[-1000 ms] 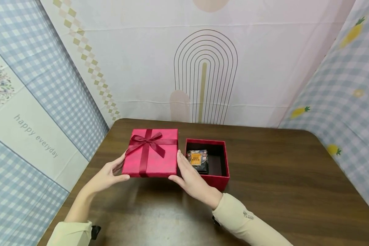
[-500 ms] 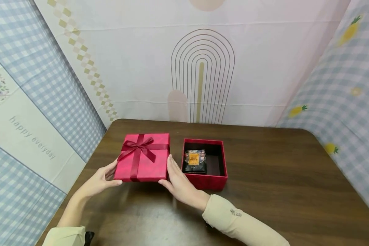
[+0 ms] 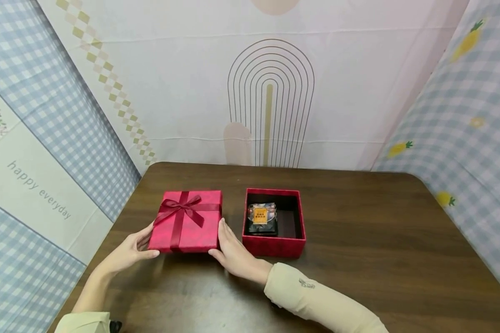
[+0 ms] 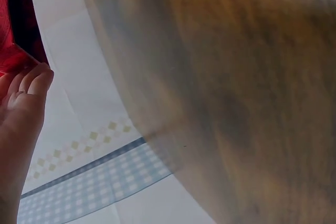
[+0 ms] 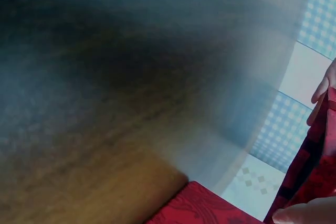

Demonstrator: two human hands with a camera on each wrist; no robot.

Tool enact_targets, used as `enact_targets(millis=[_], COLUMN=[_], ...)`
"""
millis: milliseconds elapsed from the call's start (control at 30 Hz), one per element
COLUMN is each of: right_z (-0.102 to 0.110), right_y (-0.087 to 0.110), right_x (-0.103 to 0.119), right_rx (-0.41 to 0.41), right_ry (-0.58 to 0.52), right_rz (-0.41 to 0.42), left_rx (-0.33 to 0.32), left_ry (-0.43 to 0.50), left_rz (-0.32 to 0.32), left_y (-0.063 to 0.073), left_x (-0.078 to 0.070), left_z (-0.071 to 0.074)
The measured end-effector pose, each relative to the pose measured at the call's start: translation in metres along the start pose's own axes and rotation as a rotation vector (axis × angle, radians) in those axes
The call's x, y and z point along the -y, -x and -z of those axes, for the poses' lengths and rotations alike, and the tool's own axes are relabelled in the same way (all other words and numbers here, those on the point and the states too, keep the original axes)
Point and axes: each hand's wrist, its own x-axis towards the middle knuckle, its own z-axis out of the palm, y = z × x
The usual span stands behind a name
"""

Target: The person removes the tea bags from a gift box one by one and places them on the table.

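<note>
A pink-red gift box lid (image 3: 206, 236) with a dark red ribbon bow is held between both hands, left of the open box. My left hand (image 3: 125, 253) grips its left side, thumb at the front corner. On the opposite side, my right hand (image 3: 238, 258) holds the lid's right edge. Dark hollow underside of the lid (image 4: 8, 35) shows in the left wrist view, so it hangs just above the table. The red box base (image 3: 275, 247) stands right of my right hand. Inside its left half lie dark packets (image 3: 261, 226) with an orange label.
Everything is on a brown wooden table (image 3: 358, 231). A pale curtain (image 3: 183, 92) hangs behind its far edge, with checked cloth (image 3: 475, 152) on the right and more checked fabric (image 3: 66, 88) on the left.
Both hands have carried the lid left and down toward the table, away from the box base. More of the base and its packets now shows.
</note>
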Motion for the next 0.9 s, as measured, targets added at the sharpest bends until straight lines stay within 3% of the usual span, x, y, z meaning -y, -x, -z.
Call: enact_targets(millis=[400, 767, 900], right_z=[-0.014, -0.026, -0.024], right_y=[-0.004, -0.009, -0.011], right_x=[-0.005, -0.011, -0.011], right_rx=[0.109, 0.178, 0.194], right_ry=[0.017, 0.022, 0.021], right_rz=[-0.120, -0.224, -0.242], left_rx=[0.013, 0.038, 0.066], left_ry=[0.010, -0.020, -0.095], left_rz=[-0.010, 0.054, 0.092], left_y=[-0.006, -0.010, -0.012], left_x=[0.020, 0.033, 0.031], left_z=[-0.006, -0.009, -0.007])
